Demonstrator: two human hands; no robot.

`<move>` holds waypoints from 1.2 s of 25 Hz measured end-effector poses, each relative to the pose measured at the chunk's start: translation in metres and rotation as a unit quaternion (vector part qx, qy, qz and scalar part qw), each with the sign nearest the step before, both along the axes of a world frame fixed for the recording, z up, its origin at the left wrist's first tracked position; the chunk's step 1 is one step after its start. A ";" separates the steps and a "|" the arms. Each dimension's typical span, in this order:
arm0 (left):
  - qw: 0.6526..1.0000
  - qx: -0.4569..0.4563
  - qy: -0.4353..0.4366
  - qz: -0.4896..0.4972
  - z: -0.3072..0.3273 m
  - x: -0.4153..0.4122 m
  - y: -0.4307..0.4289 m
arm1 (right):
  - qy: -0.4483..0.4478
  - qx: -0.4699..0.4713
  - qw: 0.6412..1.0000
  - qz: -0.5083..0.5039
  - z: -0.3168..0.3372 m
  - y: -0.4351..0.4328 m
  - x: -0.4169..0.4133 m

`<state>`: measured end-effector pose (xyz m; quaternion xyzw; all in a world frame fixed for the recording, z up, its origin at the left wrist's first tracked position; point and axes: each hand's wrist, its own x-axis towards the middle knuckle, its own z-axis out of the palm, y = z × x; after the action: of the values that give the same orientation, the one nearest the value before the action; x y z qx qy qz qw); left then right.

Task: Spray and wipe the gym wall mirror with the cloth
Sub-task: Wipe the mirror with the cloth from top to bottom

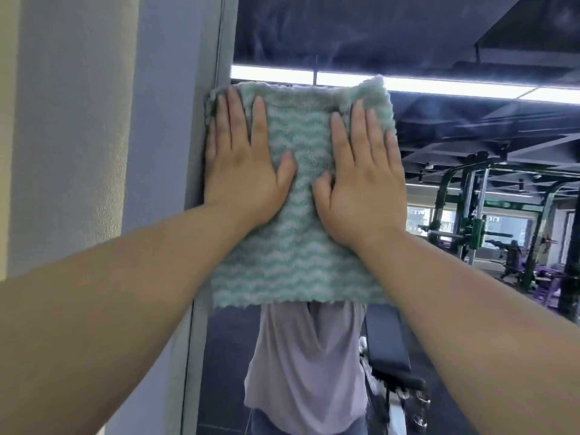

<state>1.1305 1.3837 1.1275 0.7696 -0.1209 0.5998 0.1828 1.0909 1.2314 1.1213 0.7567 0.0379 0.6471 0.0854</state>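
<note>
The cloth (298,215), green with pale wavy stripes, lies flat against the mirror (439,127) at its left edge, beside the grey frame (219,58). Its long axis runs vertically; the stripes run horizontally. The left hand (241,161) and right hand (361,177) press it side by side, fingers straight and pointing upward. The cloth's upper right corner (378,86) folds forward.

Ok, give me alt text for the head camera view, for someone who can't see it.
The person's left hand and right hand press a fluffy mint-green cloth with white wavy stripes flat against the gym wall mirror at its grey left frame. The glass reflects a lilac shirt, a black padded bench and green weight racks.
</note>
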 end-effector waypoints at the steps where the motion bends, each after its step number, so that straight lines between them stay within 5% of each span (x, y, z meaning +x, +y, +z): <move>1: 1.000 -0.006 -0.016 -0.002 0.001 0.002 0.000 | -0.005 0.018 1.000 -0.002 0.006 0.001 0.002; 9: 0.996 0.092 0.007 0.020 -0.152 -0.007 0.004 | 0.068 -0.065 0.995 -0.021 -0.154 -0.017 -0.019; 15: 1.000 0.027 -0.002 0.005 -0.056 -0.003 -0.002 | 0.019 0.028 0.999 0.004 -0.051 -0.008 -0.007; 23: 0.992 0.122 0.013 0.011 -0.207 -0.011 -0.002 | 0.098 -0.065 0.993 -0.006 -0.215 -0.023 -0.025; 30: 0.999 0.043 0.010 0.012 -0.136 -0.008 -0.001 | 0.039 0.031 0.998 0.023 -0.134 -0.010 -0.012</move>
<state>1.1221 1.3830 0.9918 0.7842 -0.1355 0.5884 0.1432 1.0785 1.2211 0.9876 0.7827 0.0383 0.6196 0.0451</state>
